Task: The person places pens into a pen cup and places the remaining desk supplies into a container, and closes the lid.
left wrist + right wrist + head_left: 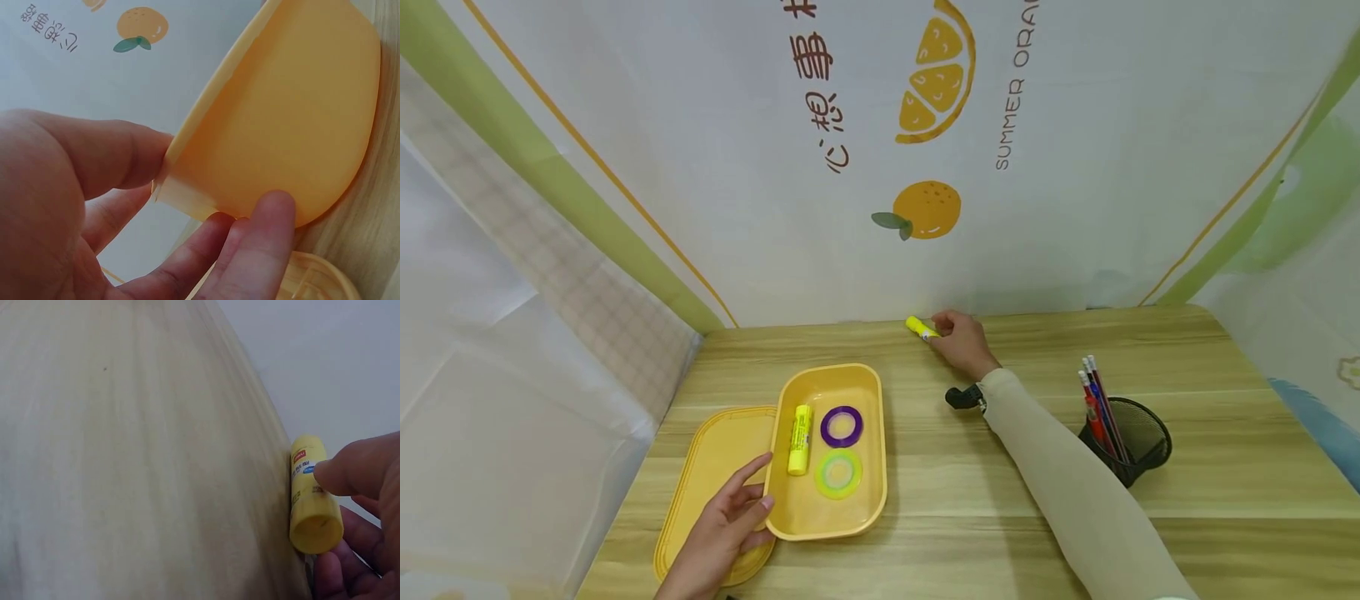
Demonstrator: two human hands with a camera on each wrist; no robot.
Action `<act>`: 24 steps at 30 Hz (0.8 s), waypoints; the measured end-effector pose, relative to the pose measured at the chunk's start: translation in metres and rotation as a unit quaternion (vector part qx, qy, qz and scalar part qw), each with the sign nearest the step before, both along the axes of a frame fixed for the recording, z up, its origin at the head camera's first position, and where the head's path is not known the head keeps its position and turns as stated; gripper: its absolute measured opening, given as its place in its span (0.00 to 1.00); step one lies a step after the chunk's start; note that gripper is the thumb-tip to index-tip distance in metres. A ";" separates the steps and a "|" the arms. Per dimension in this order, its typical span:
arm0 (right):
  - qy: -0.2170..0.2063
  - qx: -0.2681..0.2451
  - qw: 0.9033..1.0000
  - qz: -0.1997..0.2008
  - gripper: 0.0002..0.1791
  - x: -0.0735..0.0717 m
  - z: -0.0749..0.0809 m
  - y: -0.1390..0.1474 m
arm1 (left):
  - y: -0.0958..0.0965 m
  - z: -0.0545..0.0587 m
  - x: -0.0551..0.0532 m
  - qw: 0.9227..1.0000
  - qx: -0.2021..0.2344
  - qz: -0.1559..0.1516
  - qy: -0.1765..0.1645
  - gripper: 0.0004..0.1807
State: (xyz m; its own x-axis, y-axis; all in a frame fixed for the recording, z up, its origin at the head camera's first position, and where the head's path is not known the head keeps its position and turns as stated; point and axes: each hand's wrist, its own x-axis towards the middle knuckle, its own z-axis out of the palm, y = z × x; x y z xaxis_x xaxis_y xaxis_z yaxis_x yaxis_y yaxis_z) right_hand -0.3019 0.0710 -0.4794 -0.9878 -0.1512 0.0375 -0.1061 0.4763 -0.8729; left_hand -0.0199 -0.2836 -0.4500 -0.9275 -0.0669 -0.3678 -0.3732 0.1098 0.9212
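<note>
Near the table's back edge my right hand (pixel 964 343) pinches a yellow glue stick (pixel 919 326) between thumb and fingers. In the right wrist view, the glue stick (pixel 309 494) shows a printed label and one round end facing the camera. My left hand (pixel 724 527) grips a yellow plastic box (pixel 880 483) at its left side, thumb at the rim and fingers against the outer wall (pixel 294 119). Inside the box lie another yellow glue stick (pixel 801 440), a purple tape roll (pixel 824 427) and a yellow-green tape roll (pixel 838 495).
Partly under the left hand and beside the box lies a yellow lid (pixel 715 467). On the right a black mesh pen cup (pixel 1150 454) holds several pencils and pens, close to the right forearm. A printed white curtain (pixel 1037 233) hangs along the table's back edge.
</note>
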 end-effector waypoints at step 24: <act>-0.010 0.045 0.999 0.003 0.25 0.003 0.002 0.000 | 0.000 -0.002 0.000 1.000 0.001 0.009 0.002 0.33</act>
State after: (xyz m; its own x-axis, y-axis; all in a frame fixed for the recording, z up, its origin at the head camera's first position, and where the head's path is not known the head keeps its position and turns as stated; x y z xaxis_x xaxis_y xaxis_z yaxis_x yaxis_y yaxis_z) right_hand -0.2985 0.0709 -0.4778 -0.9872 -0.1592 0.0038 -0.0922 0.5517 -0.8290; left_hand -0.0203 -0.2835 -0.4517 -0.9272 -0.0837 -0.3650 -0.3723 0.1012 0.9226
